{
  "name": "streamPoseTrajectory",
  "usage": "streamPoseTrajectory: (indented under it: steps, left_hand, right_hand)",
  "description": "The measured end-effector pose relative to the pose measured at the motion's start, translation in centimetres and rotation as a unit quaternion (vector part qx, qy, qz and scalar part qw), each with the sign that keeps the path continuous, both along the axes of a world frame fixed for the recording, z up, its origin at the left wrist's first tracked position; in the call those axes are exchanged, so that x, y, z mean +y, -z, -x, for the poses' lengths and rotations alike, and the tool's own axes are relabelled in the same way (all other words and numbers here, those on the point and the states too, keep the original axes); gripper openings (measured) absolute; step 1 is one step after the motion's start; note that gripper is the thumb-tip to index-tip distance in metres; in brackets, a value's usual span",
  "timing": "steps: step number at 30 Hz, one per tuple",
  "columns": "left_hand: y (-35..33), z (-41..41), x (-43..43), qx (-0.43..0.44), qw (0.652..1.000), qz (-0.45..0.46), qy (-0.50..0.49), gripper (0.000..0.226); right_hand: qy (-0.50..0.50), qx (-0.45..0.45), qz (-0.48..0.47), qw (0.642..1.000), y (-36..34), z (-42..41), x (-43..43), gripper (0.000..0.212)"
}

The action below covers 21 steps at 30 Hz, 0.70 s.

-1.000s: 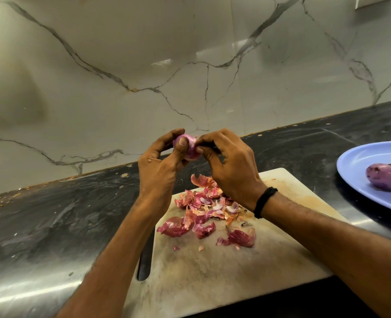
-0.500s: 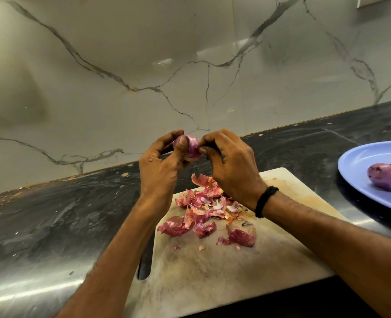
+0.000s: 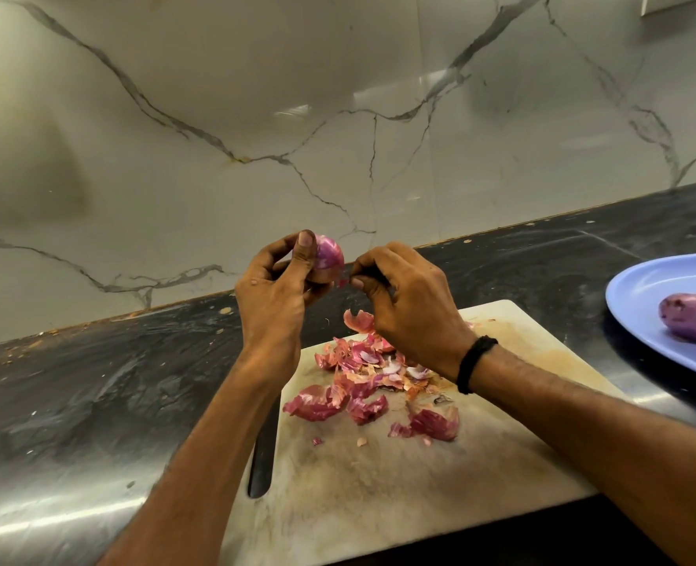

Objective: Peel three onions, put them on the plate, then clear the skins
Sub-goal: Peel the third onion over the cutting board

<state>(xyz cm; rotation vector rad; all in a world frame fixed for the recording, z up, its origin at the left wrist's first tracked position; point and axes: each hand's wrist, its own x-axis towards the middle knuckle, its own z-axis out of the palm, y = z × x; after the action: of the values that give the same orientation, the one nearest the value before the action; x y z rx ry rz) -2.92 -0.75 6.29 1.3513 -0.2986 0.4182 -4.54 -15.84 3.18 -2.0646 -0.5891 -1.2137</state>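
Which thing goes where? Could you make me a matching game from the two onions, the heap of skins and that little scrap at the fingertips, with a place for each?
Things
1. onion being peeled
2. second onion
3. heap of skins
4. scrap of skin

Places
A. spread on the cutting board
B. pinched by the right hand
C. lying on the blue plate
D. gripped in the left hand, raised above the board

Pairs: 1-D, 2-C, 3-A, 4-B
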Motion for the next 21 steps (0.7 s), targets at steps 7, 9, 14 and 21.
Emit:
streamPoseTrajectory:
  steps: [7, 9, 14, 21]
  left_hand:
    - [-0.13, -0.06, -0.09, 0.024, 1.0, 0.015, -0.001, 0.048]
    - [-0.11, -0.05, -0.1, 0.03, 0.999, 0.014, -0.001, 0.049]
    - [-0.06, 0.0, -0.1, 0.037, 0.999, -0.004, 0.005, 0.039]
    - [-0.2, 0.45, -0.3, 0.054, 0.998, -0.019, 0.024, 0.048]
  right_hand:
    - [0.037, 0.048, -0.012, 0.998, 0.01, -0.12, -0.29, 0.015]
    - [0.038, 0.046, -0.013, 0.998, 0.0, -0.14, -0.3, 0.014]
    - [0.028, 0.029, -0.012, 0.999, -0.08, -0.14, -0.18, 0.016]
    - [-0.006, 0.002, -0.019, 1.0, -0.33, -0.22, 0.13, 0.038]
